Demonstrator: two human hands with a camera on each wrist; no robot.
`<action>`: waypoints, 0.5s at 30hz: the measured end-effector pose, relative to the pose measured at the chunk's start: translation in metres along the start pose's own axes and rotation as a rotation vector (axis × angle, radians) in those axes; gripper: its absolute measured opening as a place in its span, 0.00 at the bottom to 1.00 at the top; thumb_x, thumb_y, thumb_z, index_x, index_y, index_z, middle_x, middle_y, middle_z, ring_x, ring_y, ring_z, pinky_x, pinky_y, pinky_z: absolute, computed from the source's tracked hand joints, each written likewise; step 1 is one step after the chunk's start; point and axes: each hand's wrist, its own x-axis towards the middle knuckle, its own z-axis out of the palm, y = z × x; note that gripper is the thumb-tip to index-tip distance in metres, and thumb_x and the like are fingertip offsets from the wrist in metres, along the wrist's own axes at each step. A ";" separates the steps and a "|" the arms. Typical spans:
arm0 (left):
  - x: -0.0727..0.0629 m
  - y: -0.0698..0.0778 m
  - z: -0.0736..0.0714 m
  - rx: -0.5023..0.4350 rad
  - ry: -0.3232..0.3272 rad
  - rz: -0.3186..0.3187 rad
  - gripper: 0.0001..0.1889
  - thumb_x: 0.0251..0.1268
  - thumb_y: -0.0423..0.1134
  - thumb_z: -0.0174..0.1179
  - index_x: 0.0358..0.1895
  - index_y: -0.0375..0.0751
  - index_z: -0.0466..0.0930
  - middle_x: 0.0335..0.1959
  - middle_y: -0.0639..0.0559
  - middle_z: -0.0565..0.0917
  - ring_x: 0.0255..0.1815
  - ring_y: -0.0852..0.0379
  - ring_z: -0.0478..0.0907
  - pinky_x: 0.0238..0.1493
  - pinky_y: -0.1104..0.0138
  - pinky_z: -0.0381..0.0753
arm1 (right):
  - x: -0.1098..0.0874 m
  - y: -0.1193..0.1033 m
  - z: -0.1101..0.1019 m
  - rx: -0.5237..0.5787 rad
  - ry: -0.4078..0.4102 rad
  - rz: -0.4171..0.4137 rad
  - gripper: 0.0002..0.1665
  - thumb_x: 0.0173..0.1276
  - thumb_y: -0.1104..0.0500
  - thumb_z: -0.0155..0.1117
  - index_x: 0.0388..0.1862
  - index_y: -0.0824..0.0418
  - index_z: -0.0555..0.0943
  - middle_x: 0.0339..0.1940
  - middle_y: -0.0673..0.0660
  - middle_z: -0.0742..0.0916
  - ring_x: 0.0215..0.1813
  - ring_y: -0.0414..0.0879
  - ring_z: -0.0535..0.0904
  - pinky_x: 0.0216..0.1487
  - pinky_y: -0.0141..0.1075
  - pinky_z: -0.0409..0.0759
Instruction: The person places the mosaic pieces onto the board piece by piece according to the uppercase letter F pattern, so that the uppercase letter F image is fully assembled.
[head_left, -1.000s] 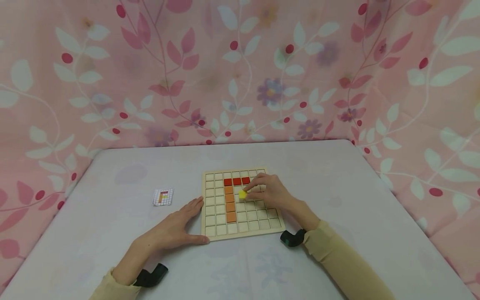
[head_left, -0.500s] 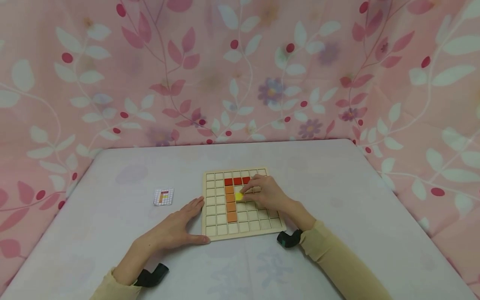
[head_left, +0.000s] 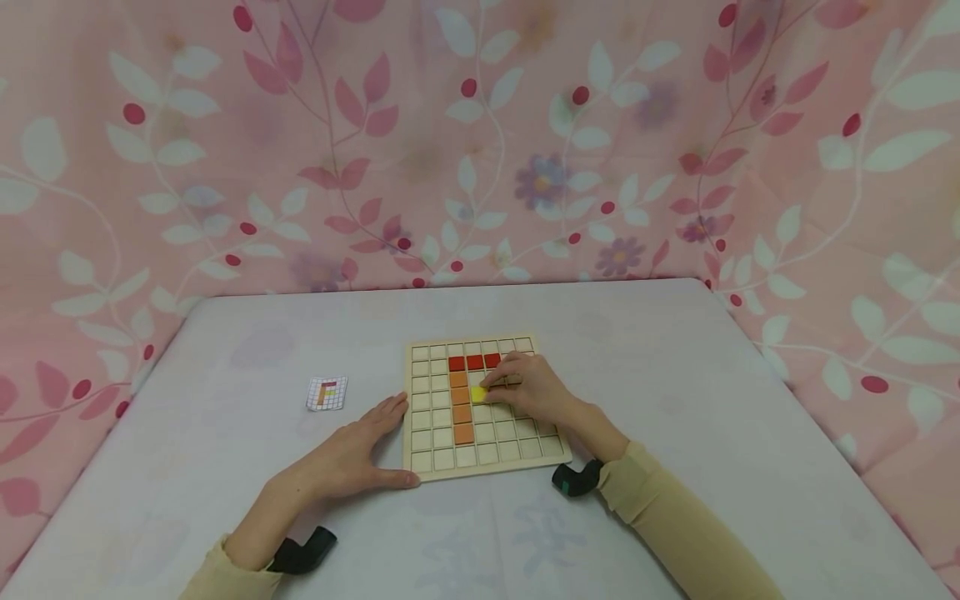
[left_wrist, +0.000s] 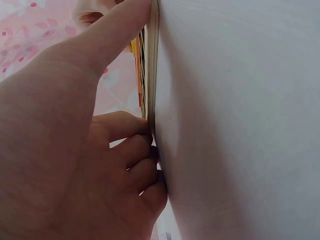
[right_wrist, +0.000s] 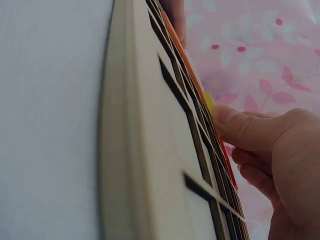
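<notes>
A wooden grid board (head_left: 422,461) lies on the table with square cells. Three red tiles (head_left: 475,362) form a row near its far side, and several orange tiles (head_left: 462,414) run down a column beneath the leftmost red one. My right hand (head_left: 536,387) pinches a yellow tile (head_left: 478,395) between thumb and fingers, at a cell just right of the orange column. In the right wrist view, the yellow tile (right_wrist: 208,101) shows by the thumb tip. My left hand (head_left: 345,458) rests at the board's left edge, thumb at the near corner, fingers extended along the side.
Left of the board lies a small printed card (head_left: 327,393) with a coloured grid pattern. A pale cloth covers the table (head_left: 660,358). Pink floral fabric (head_left: 480,150) hangs behind it and at both sides.
The right hand has moved slightly left and down with the yellow tile, bringing it beside the orange column; over the last half second it barely moves. The left hand stays put.
</notes>
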 end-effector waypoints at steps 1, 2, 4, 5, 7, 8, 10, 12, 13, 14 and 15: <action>0.000 0.000 0.000 0.000 0.000 -0.002 0.61 0.47 0.71 0.69 0.80 0.42 0.51 0.82 0.49 0.51 0.82 0.44 0.47 0.76 0.43 0.56 | 0.000 0.001 0.000 0.000 0.001 0.000 0.10 0.55 0.60 0.79 0.37 0.58 0.91 0.35 0.52 0.89 0.43 0.45 0.82 0.48 0.42 0.82; 0.000 0.000 0.000 0.000 -0.001 -0.003 0.61 0.47 0.71 0.69 0.80 0.42 0.51 0.82 0.50 0.51 0.82 0.44 0.47 0.76 0.43 0.56 | -0.001 0.001 0.000 -0.001 0.003 0.000 0.10 0.56 0.60 0.79 0.37 0.58 0.91 0.35 0.51 0.89 0.43 0.44 0.81 0.48 0.41 0.81; 0.000 0.000 0.000 0.000 -0.002 -0.007 0.61 0.47 0.71 0.69 0.80 0.42 0.51 0.82 0.50 0.51 0.82 0.44 0.47 0.76 0.43 0.56 | -0.001 0.002 0.001 -0.004 0.009 -0.005 0.10 0.55 0.60 0.79 0.37 0.57 0.91 0.36 0.51 0.89 0.43 0.44 0.81 0.48 0.41 0.81; 0.001 0.000 0.000 0.000 -0.003 -0.009 0.61 0.47 0.71 0.69 0.80 0.42 0.51 0.82 0.50 0.51 0.82 0.44 0.47 0.76 0.43 0.56 | -0.001 0.002 0.001 -0.007 0.013 -0.009 0.10 0.55 0.60 0.79 0.37 0.57 0.91 0.36 0.51 0.89 0.43 0.44 0.81 0.49 0.41 0.80; 0.001 0.000 0.000 0.000 -0.005 -0.011 0.62 0.47 0.71 0.69 0.80 0.42 0.51 0.82 0.50 0.51 0.82 0.45 0.46 0.76 0.43 0.55 | -0.001 0.002 0.002 -0.008 0.017 -0.014 0.10 0.55 0.60 0.80 0.37 0.57 0.91 0.35 0.50 0.89 0.43 0.43 0.81 0.48 0.40 0.79; 0.001 0.000 0.000 0.000 -0.006 -0.011 0.62 0.47 0.71 0.69 0.80 0.42 0.51 0.82 0.50 0.51 0.82 0.45 0.46 0.77 0.43 0.55 | -0.001 0.002 0.002 -0.008 0.020 -0.017 0.10 0.55 0.60 0.80 0.37 0.57 0.91 0.35 0.50 0.89 0.43 0.44 0.81 0.48 0.40 0.79; 0.001 0.000 0.000 0.001 -0.005 -0.010 0.62 0.47 0.71 0.69 0.80 0.42 0.51 0.82 0.50 0.51 0.82 0.45 0.46 0.77 0.44 0.55 | -0.001 0.003 0.003 -0.008 0.023 -0.021 0.10 0.55 0.60 0.79 0.37 0.57 0.91 0.35 0.50 0.89 0.42 0.44 0.81 0.47 0.40 0.80; 0.001 0.000 0.000 0.001 -0.005 -0.010 0.62 0.47 0.71 0.69 0.80 0.42 0.51 0.82 0.50 0.51 0.83 0.45 0.46 0.77 0.43 0.55 | -0.001 0.004 0.003 -0.010 0.022 -0.018 0.10 0.55 0.59 0.79 0.38 0.56 0.91 0.35 0.50 0.88 0.42 0.43 0.81 0.47 0.39 0.80; 0.001 0.000 0.000 0.001 -0.006 -0.010 0.62 0.47 0.71 0.69 0.80 0.42 0.51 0.83 0.51 0.51 0.83 0.45 0.46 0.77 0.43 0.55 | -0.001 0.004 0.003 -0.011 0.020 -0.014 0.10 0.56 0.59 0.79 0.38 0.56 0.91 0.35 0.49 0.88 0.42 0.43 0.81 0.46 0.39 0.80; 0.001 0.000 0.000 0.000 -0.006 -0.010 0.62 0.47 0.71 0.69 0.80 0.42 0.51 0.83 0.51 0.51 0.82 0.45 0.46 0.76 0.43 0.56 | -0.001 0.004 0.004 -0.014 0.019 -0.011 0.10 0.56 0.59 0.79 0.38 0.56 0.91 0.35 0.49 0.88 0.42 0.42 0.81 0.46 0.38 0.80; 0.001 0.000 0.000 0.000 -0.005 -0.010 0.62 0.47 0.71 0.69 0.80 0.42 0.51 0.83 0.51 0.51 0.82 0.45 0.46 0.76 0.43 0.56 | -0.001 0.005 0.004 -0.016 0.016 -0.008 0.10 0.56 0.59 0.79 0.38 0.56 0.91 0.35 0.48 0.88 0.42 0.42 0.80 0.45 0.37 0.80</action>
